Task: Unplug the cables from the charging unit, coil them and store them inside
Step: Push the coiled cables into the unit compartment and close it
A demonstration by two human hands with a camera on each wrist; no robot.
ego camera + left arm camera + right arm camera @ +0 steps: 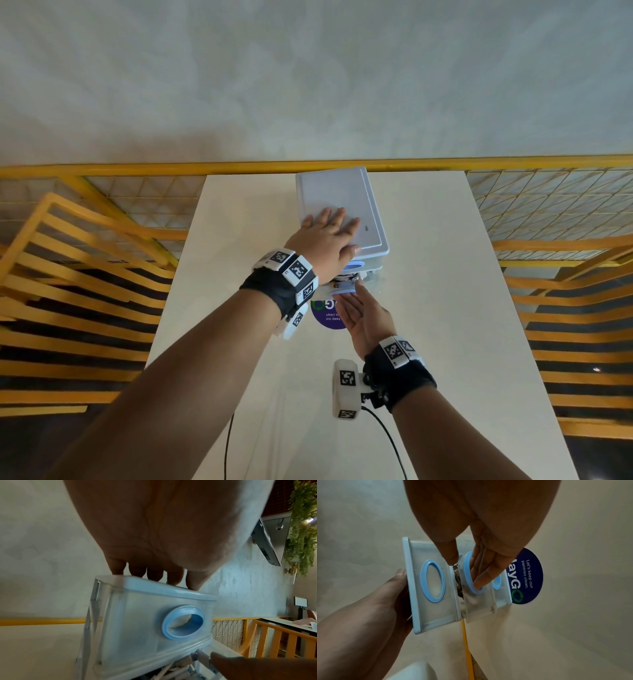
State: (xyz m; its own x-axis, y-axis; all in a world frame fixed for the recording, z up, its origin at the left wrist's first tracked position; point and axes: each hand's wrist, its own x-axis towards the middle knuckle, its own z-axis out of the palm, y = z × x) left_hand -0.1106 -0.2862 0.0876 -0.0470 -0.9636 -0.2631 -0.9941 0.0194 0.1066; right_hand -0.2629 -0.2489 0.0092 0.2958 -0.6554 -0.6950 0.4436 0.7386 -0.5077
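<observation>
A small white drawer unit (339,202) with blue oval handles (183,622) stands at the far middle of the table. My left hand (329,236) lies flat on its lid, fingers (154,574) straight. The middle drawer (346,291) is pulled partly out, and pale cables (175,672) with plugs lie inside it. My right hand (356,301) is at that drawer's front. Its straight fingers (481,577) rest on the blue handle ring (469,586), and the thumb (450,555) lies at the gap where a cable plug (456,568) shows. The top drawer (435,581) is closed.
A dark blue round sticker (329,317) lies on the cream table (445,308) just before the unit. A yellow mesh railing (137,202) runs behind the table, with slatted wooden benches (68,291) on both sides. Black cords (387,442) hang from the wrist cameras.
</observation>
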